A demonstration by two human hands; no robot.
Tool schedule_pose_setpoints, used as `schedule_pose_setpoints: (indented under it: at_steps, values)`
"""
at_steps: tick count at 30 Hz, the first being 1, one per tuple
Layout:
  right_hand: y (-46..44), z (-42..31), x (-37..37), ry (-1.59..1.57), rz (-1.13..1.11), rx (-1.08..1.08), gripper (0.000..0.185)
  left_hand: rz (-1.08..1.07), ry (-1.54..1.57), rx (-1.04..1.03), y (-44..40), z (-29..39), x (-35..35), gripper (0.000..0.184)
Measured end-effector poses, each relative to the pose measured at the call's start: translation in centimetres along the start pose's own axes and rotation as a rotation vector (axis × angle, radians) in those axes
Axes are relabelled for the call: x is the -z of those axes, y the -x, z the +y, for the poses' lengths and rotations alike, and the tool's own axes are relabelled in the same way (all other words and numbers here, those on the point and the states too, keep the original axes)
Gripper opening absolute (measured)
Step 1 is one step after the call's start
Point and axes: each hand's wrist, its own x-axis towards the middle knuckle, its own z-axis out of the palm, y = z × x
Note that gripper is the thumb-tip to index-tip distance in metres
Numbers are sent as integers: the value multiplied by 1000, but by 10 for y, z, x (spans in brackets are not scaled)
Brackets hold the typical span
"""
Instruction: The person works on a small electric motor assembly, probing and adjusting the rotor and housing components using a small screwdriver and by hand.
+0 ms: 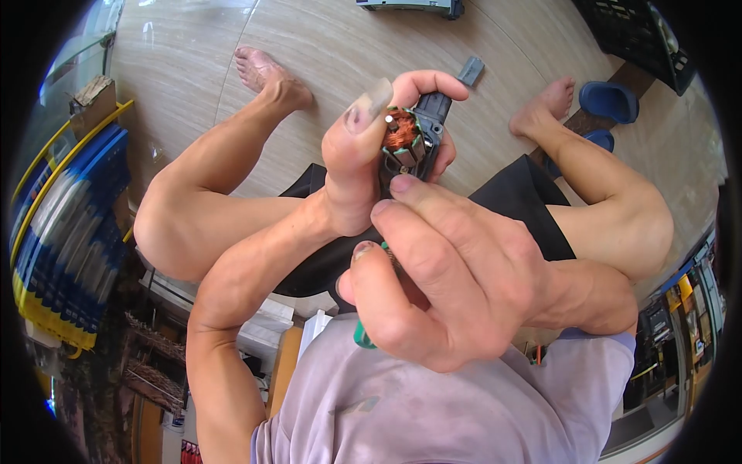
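Note:
My left hand (357,147) is closed around a small motor assembly in a dark grey plastic housing (435,116). Its thumb presses beside the exposed copper-wound rotor (403,133), while the fingers wrap behind the housing. Just below, the fingertips of my right hand (464,271) reach the lower end of the assembly, near a small brass-coloured part. The right fingers are curled around a green-handled tool (364,337). Most of that tool is hidden in the hand, so its working end cannot be made out.
On the tiled floor lies a small grey block (471,71), with a grey case (413,7) farther away. Blue sandals (609,101) are by the right foot, below a black panel (638,39). Blue and yellow stacked items (73,232) stand at left.

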Motion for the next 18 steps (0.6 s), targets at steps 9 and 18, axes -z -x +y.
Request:
schedule_pose_setpoints:
  at_steps: [9,18]
  values:
    - [6,-3,-9,111,-5,47,21,9,39,-12,-1,-6,0,76]
    - [7,0,-7,155,-55,79,22,-39,69,22,-3,-11,4,73]
